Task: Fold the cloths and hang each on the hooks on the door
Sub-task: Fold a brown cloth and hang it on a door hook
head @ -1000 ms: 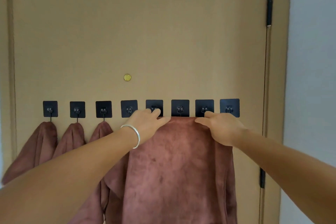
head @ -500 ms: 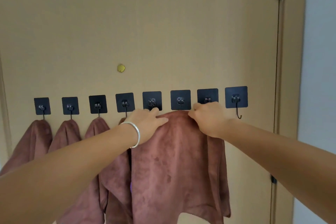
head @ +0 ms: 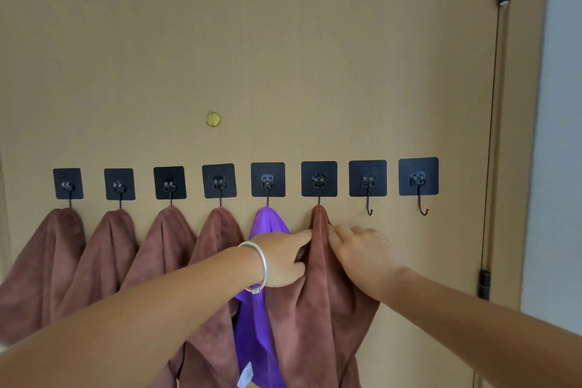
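Head view: six hooks filled; your left hand [head: 280, 257] and right hand [head: 362, 249] pinch the brown cloth [head: 318, 293]; two bare hooks [head: 369, 209] wait at 3 o'clock.

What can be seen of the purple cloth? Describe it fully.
The purple cloth looks soft and smooth. It hangs bunched from the fifth hook from the left, draping down past the frame's bottom, between brown cloths. A white tag shows near its lower edge. The left hand and its wrist cross in front of it; contact cannot be told.
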`<state>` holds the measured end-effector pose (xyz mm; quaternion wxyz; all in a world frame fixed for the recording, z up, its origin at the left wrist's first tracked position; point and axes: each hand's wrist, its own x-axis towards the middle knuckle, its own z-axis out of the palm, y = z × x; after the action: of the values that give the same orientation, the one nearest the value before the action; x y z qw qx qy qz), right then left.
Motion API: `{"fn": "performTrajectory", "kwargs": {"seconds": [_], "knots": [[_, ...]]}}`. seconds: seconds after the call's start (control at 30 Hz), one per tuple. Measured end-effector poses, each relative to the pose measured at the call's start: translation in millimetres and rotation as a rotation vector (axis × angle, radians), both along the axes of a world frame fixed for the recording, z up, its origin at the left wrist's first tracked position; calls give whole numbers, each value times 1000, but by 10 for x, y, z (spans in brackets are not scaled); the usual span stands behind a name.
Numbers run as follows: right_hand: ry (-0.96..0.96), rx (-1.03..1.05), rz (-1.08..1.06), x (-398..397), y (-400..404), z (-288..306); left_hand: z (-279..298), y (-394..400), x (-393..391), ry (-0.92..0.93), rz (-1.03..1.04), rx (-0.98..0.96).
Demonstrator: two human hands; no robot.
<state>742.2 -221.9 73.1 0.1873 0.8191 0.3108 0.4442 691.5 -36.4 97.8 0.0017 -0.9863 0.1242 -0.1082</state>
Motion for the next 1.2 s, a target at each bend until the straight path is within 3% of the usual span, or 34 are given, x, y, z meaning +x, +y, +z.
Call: {"fn": "performTrajectory", "kwargs": {"seconds": [0.17, 0.37, 0.57, 0.7, 0.83, 0.97, 1.1, 1.2], "knots": [[1, 44, 51, 62, 22, -102, -150, -46, -8, -150, 105, 301], [280, 142, 36, 81, 48, -241, -278, -265, -55, -270, 208, 574], [332, 190, 60, 70, -48, -225, -249, -285, -85, -117, -13, 813], [365, 312, 166, 20, -142, -103, -26, -216, -126, -63, 7, 840], [293, 528, 196, -133, -242, 33, 251, -366, -235, -303, 209, 765], [215, 668, 146, -339, -468, 59, 284, -514, -282, -552, 145, 486], [238, 691, -12, -671, -734, 0, 61, -639, -407, -582, 11, 231], [227, 697, -112, -977, -884, -49, -37, -828, -470, -493, -61, 85]]}}
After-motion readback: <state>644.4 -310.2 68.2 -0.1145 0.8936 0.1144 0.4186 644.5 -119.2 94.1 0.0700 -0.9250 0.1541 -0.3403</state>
